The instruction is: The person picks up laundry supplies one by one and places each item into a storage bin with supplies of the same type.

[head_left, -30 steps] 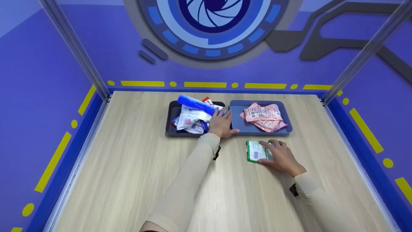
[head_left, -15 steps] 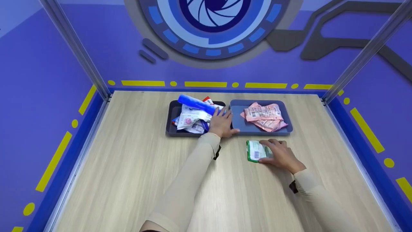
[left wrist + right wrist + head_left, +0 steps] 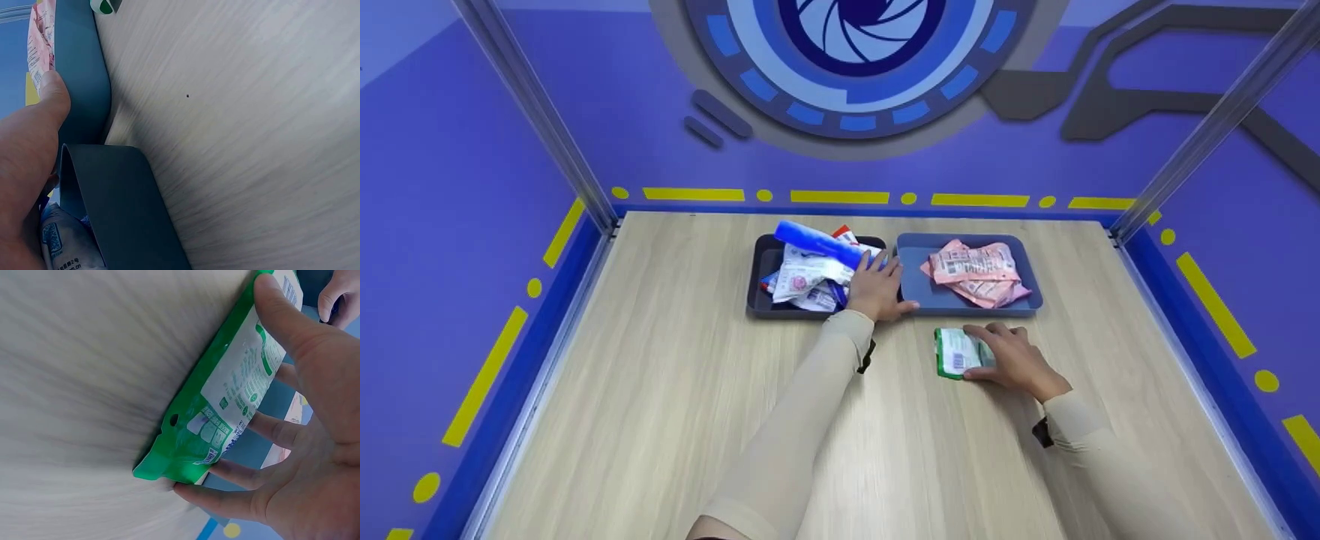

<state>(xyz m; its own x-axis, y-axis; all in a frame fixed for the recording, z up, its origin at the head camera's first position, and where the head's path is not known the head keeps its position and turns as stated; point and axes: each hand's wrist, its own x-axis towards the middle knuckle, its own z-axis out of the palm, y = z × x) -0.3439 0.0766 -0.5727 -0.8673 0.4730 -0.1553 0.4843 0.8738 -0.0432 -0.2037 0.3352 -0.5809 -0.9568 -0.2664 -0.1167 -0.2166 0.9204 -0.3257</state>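
In the head view, my right hand spans a green-and-white soft packet lying on the table. The right wrist view has the thumb at one long edge of the packet and the fingers along the opposite edge. My left hand lies over the right end of a black tray, its fingers extended onto the contents. Its thumb reaches to the neighbouring blue-grey tray. A long blue object and several white packets fill the black tray, partly hidden by the hand.
Several pink packets are piled in the right part of the blue-grey tray. Both trays stand side by side near the back of the wooden table. Blue-purple panels and metal posts enclose the table at the back and sides.
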